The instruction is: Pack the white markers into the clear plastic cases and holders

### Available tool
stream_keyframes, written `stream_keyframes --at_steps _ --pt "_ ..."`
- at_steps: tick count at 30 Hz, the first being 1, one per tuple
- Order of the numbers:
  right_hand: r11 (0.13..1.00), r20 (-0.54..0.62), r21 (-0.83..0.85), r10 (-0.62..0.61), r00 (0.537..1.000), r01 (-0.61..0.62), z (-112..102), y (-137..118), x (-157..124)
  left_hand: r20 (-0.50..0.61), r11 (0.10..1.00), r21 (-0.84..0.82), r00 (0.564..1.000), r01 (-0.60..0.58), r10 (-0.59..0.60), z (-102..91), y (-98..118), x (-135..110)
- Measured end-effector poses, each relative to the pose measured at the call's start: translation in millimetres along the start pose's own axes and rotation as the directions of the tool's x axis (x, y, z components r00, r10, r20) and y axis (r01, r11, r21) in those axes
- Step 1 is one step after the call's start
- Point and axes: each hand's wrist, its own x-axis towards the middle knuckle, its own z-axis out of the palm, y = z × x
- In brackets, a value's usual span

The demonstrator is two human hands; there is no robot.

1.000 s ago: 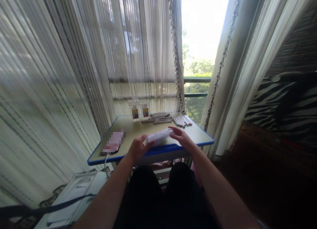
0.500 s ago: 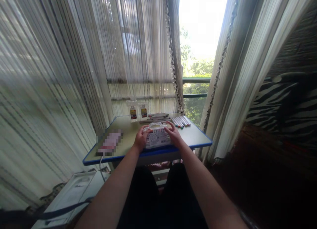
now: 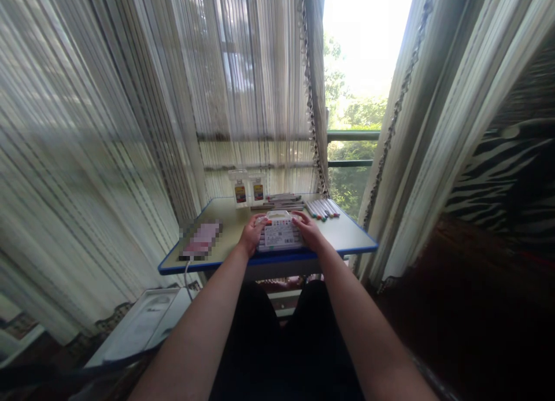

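A clear plastic marker case with a carry handle and a printed white label stands at the front edge of the small table. My left hand grips its left side, thumb over the near face. On the opposite side my right hand holds it the same way. The fingers behind the case are hidden. Just beyond it lie several white markers with coloured ends in a row, and a bundle of pens or markers beside them.
Two clear packages with dark labels stand at the table's back left. A pixelated pink, phone-like item lies at the left, with a white cable hanging down. Striped curtains hang behind. A white open box sits low left.
The view has shifted slightly, so the table appears farther right and higher. The case looks a little more upright, its label facing me more plainly. Both hands keep their hold.
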Motion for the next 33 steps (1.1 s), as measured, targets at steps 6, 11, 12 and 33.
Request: stream_keyframes --at_steps 6,11,12,33 --pt "1.0 -0.005 -0.006 -0.008 1.0 0.008 -0.1 -0.5 -1.3 -0.015 1.0 -0.007 1.0 -0.001 0.001 1.1 -0.9 -0.1" --pt "1.0 -0.019 0.004 -0.004 1.0 0.004 1.6 -2.3 -3.4 0.002 1.0 -0.006 1.0 -0.006 0.006 1.1 -2.9 0.0" --pt "1.0 -0.023 0.006 -0.005 1.0 0.005 2.0 -2.6 -3.9 0.007 1.0 -0.007 1.0 -0.007 0.007 1.0 -3.0 0.0" --pt "0.999 -0.061 0.049 0.016 0.998 -0.013 1.6 0.1 -1.5 0.069 0.999 -0.032 0.998 -0.007 0.009 -0.1 -8.3 4.5"
